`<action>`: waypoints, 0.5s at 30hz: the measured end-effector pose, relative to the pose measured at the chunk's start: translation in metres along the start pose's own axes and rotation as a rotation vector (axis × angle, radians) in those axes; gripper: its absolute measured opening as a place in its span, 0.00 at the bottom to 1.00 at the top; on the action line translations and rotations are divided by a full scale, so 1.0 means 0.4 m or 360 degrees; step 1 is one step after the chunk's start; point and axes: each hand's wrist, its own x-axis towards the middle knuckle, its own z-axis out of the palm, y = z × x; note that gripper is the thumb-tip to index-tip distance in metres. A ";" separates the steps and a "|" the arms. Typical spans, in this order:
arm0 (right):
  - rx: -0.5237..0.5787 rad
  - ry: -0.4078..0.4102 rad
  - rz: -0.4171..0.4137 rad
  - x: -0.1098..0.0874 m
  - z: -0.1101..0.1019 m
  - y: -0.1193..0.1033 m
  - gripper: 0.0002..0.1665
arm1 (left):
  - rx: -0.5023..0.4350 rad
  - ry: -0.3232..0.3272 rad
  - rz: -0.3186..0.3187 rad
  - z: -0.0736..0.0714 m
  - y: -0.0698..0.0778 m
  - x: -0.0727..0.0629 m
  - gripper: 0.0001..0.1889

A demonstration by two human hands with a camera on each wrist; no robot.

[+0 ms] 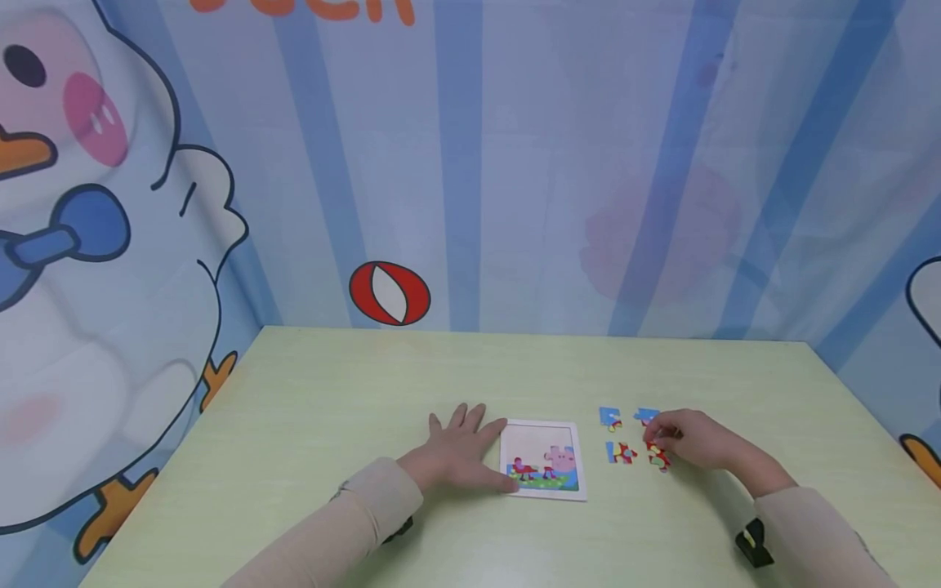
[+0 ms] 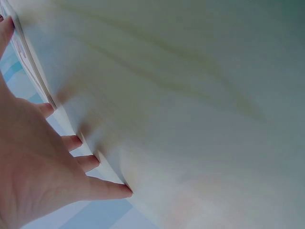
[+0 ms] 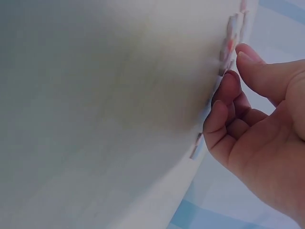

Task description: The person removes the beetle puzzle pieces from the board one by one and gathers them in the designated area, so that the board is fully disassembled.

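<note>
While spreading the left hand [image 1: 459, 453] wide at the white-rimmed jigsaw tray [image 1: 580, 457], rests its thumb over the lower left corner and sets the forefinger at the upper left one. Fans those digits out straight across the pale tabletop [image 1: 331, 367], gripping nothing at all. And over on the right, leans in with the right hand [image 1: 694, 439]! Curls the fingers there, bringing thumb and fingertips right to the red-and-yellow lower right piece [image 1: 657, 459], close below the mostly blue upper right piece [image 1: 646, 415]. Cannot tell whether pinching a piece or just touching one, even from the right wrist view.

Makes it four loose pieces, two by two, just right of the tray, counting in the blue upper left piece [image 1: 609, 416] and the blue-edged lower left piece [image 1: 621, 453]. Fills the tray's lower part with a green, blue and red picture [image 1: 544, 480], rises to a pink shape [image 1: 561, 457] at right, and leaves the upper part bare. Hangs behind it all: a blue-striped backdrop [image 1: 529, 163].
</note>
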 end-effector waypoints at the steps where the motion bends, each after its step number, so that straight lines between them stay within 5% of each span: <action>1: 0.0004 0.0002 -0.0003 -0.001 -0.002 -0.001 0.08 | 0.0000 0.0000 0.0000 0.000 0.000 0.000 0.51; 15: 0.0110 0.0076 -0.0140 -0.002 -0.047 -0.075 0.12 | -0.0017 0.0001 -0.0001 -0.003 0.003 -0.003 0.51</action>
